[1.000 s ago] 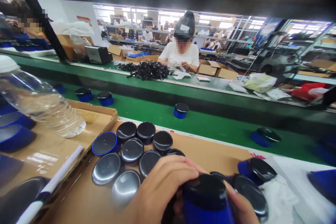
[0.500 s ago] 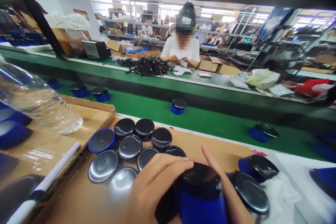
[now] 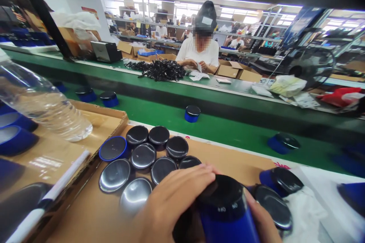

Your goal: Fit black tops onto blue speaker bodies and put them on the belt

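A blue cylinder with a black cap (image 3: 225,197) stands close in front of me, the letters ON and OFF showing on the cap's near side. My left hand (image 3: 173,201) curls round its left side, fingertips on the cap's edge. From the right, my right hand (image 3: 264,216) presses against the cap and blue body. A dark shape under my left palm is mostly hidden. Left of my hands, several black round caps (image 3: 143,156) lie grouped on the cardboard, one rimmed in blue (image 3: 113,148). Beside my right hand is another black-topped piece (image 3: 273,205).
A cardboard tray (image 3: 114,115) at left holds a water bottle (image 3: 57,106), blue pieces and a marker (image 3: 57,190). Black-capped blue units (image 3: 192,114) stand on the green belt (image 3: 159,115). Across it, a person (image 3: 199,49) works beside a black pile (image 3: 162,70). White cloth (image 3: 306,209) lies right.
The cylinder has turned, bringing the ON and OFF lettering into sight. My right hand's raised finger has come down behind the cap, and my left hand has shifted slightly right.
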